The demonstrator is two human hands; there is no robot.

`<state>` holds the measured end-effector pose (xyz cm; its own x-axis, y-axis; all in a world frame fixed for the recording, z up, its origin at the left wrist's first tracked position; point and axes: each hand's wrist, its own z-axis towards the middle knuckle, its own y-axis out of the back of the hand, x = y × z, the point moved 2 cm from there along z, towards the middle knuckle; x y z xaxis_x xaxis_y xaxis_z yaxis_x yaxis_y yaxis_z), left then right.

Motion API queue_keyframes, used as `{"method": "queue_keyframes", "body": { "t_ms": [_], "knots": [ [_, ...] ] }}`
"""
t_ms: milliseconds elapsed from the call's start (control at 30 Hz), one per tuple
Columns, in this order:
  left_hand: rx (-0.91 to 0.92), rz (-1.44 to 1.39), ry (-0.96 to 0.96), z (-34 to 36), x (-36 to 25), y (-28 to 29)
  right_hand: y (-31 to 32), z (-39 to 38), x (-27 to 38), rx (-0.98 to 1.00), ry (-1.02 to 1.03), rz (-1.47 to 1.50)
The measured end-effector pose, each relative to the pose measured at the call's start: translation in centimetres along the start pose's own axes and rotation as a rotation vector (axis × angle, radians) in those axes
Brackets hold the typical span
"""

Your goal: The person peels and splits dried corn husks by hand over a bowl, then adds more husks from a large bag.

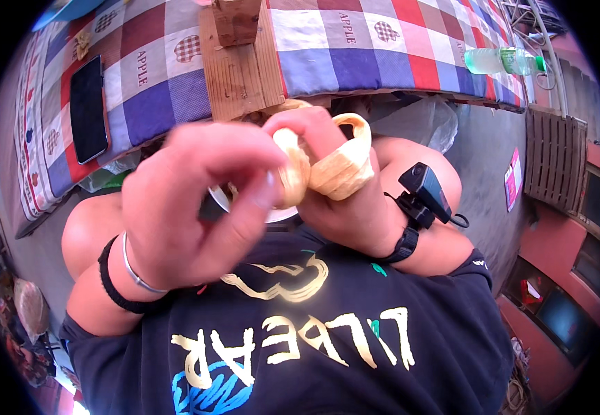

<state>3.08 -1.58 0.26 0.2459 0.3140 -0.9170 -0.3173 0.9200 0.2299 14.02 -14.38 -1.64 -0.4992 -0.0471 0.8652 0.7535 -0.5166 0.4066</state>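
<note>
A pale yellow-tan strip [343,170] with a fibrous, creased look is looped and folded in front of my body; its exact kind I cannot make out. My right hand [341,207] grips it, one loop passing round the bent fingers. My left hand [189,200], slightly blurred, is curled with thumb and index finger at the bunched left part of the strip. Below the hands, the white rim of a bowl-like container [282,215] shows in part; its contents are mostly hidden.
Ahead is a table with a checked cloth [327,66]. A wooden board [243,86] with an upright wooden block [236,24] juts from its edge. A black phone [89,109] lies left, a green-capped bottle [504,61] right. A small black camera [424,194] is strapped to my right wrist.
</note>
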Motion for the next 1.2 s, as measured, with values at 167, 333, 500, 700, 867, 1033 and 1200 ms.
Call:
{"method": "queue_keyframes", "body": {
  "t_ms": [167,333,500,700,867,1033,1200],
  "knots": [
    [-0.063,-0.150,0.110,0.5,2.3,-0.2,0.6,0.1,0.7,-0.068,-0.037,-0.023],
    [0.238,0.122,-0.041,0.4,2.1,0.3,0.5,0.0,1.4,0.032,-0.052,-0.090],
    [0.264,0.055,0.049,0.5,0.8,0.9,0.3,-0.1,1.0,0.088,-0.079,-0.025],
    [0.187,0.047,0.050,-0.5,1.1,3.8,2.8,0.3,0.6,0.232,-0.286,0.229],
    [0.402,0.101,0.182,0.0,1.6,5.0,3.4,1.1,1.5,0.394,-0.419,0.413],
    [0.335,0.043,0.077,1.1,1.6,4.2,3.1,1.6,1.7,0.431,-0.635,0.488],
    [0.177,0.046,0.014,0.2,0.6,0.7,2.9,1.6,0.6,0.306,-0.339,0.322]
  ]
}}
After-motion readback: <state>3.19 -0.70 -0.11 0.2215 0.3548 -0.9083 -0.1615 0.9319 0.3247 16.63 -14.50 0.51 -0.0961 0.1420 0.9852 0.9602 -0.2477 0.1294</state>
